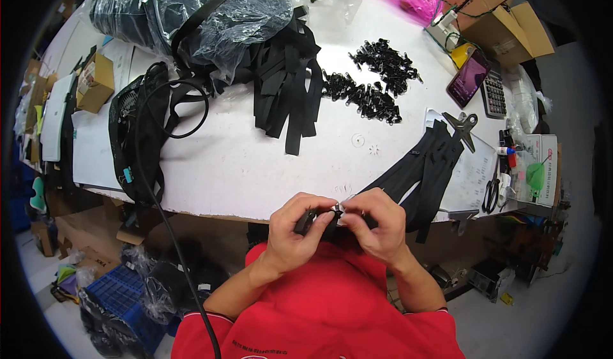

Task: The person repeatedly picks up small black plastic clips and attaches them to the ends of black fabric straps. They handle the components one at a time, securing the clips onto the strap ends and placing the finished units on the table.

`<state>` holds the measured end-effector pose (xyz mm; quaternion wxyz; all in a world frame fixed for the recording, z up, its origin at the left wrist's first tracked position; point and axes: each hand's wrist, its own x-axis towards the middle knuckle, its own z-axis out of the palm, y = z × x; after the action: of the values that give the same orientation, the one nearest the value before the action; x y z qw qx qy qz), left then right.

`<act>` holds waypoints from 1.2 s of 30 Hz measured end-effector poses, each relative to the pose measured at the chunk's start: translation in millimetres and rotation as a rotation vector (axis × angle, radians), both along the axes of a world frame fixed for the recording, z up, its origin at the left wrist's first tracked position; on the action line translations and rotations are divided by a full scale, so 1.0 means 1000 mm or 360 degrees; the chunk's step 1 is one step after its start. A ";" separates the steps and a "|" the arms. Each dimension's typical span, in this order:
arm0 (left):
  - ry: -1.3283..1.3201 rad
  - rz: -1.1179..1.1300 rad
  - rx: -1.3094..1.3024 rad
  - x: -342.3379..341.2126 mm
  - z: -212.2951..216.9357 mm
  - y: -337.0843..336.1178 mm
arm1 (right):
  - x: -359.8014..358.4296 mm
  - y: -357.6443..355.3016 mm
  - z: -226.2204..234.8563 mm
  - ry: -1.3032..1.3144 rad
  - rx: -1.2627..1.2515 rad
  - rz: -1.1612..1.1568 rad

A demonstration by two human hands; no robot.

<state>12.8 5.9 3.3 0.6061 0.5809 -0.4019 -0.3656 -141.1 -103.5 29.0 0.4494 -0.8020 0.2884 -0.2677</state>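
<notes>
My left hand (297, 226) and my right hand (377, 224) meet in front of my red shirt, at the table's near edge. Thumbs and fingertips of both pinch the end of a black fabric strip (331, 229), where a small shiny piece shows between them. Its exact kind is too small to tell, and part of the strip is hidden by the fingers. Just beyond my right hand, long black strips (415, 171) hang over the table edge, gathered at a metal bulldog clip (465, 128). Farther off lie two piles of small black zipper sliders (386, 65).
More black strips (288, 81) lie beside a plastic-wrapped black bundle (191, 21). A black mesh bag (137, 129) and a cardboard box (96, 83) are on the left. At right are a phone (468, 78), a calculator (493, 95) and scissors (490, 194). A cable (167, 225) crosses the left side.
</notes>
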 end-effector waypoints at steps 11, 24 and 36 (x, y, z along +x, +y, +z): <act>0.0602 -0.0096 0.0049 -0.004 -0.004 0.000 | -0.003 0.027 -0.021 -0.0467 0.1369 -0.0147; 0.0619 -0.0134 0.0102 -0.001 -0.007 0.001 | 0.001 0.029 -0.028 -0.0292 0.1011 -0.0276; 0.0296 -0.0071 -0.0054 -0.002 -0.008 0.000 | 0.003 0.027 -0.031 -0.0155 0.0634 -0.0214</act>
<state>11.2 5.7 -4.9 0.6423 0.5251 -0.3629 -0.4243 -137.9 -76.8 -2.3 0.5936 -0.6624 0.3666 -0.2731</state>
